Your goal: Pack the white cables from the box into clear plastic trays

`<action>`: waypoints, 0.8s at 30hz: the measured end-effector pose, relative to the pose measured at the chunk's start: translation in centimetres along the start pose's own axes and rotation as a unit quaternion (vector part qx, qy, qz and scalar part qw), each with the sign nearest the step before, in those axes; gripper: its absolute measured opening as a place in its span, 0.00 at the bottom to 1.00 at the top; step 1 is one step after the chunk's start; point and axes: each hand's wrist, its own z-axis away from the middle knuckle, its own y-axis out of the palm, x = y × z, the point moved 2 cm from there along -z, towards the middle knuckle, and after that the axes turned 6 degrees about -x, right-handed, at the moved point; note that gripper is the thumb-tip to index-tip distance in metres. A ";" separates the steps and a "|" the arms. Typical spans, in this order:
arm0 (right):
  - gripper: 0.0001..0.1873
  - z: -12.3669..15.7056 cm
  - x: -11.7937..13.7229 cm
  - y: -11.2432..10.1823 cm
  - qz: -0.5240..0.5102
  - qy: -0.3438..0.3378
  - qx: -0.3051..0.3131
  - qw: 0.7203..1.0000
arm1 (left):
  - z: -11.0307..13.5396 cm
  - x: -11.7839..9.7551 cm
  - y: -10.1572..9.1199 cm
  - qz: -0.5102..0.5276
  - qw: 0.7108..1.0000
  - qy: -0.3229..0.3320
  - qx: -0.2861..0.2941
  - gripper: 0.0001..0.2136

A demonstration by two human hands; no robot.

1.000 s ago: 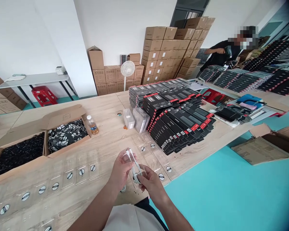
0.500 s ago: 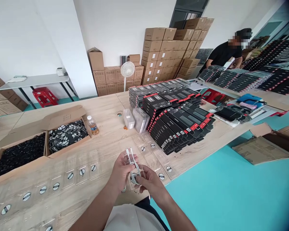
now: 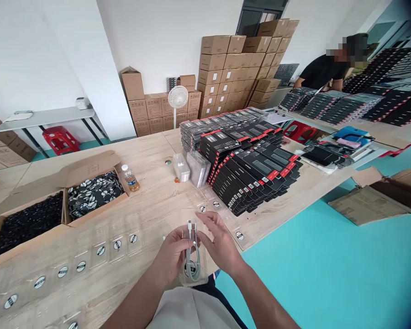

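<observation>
On my feed, my left hand (image 3: 170, 256) is gripping a clear plastic blister tray (image 3: 199, 269) holding a coiled white cable (image 3: 193, 258), and my right hand (image 3: 221, 244) is spreading just beside it, over the wooden table (image 3: 150, 201). Labelled blister trays (image 3: 101, 242) are lying across the table, black retail boxes (image 3: 250, 176) are piling beyond, and a person (image 3: 324, 71) is leaning over the far table.

cam: head-worn | faces: forward-down | close above: hands (image 3: 173, 256)
</observation>
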 end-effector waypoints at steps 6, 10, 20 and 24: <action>0.15 1.1 -0.3 -1.1 0.049 -0.119 0.056 0.990 | 0.7 1.3 -1.4 0.011 0.996 -0.073 0.059 0.09; 0.09 1.3 0.2 -2.5 0.043 -0.093 0.084 0.991 | 0.9 2.5 -1.3 -0.019 0.995 -0.078 0.064 0.13; 0.12 0.5 2.6 -5.7 0.103 -0.129 0.241 0.956 | -0.1 2.7 -0.2 -0.162 0.986 -0.017 0.047 0.22; 0.18 -0.4 3.7 -6.3 0.123 -0.207 0.286 0.928 | -0.3 2.9 0.0 -0.150 0.985 -0.037 0.082 0.22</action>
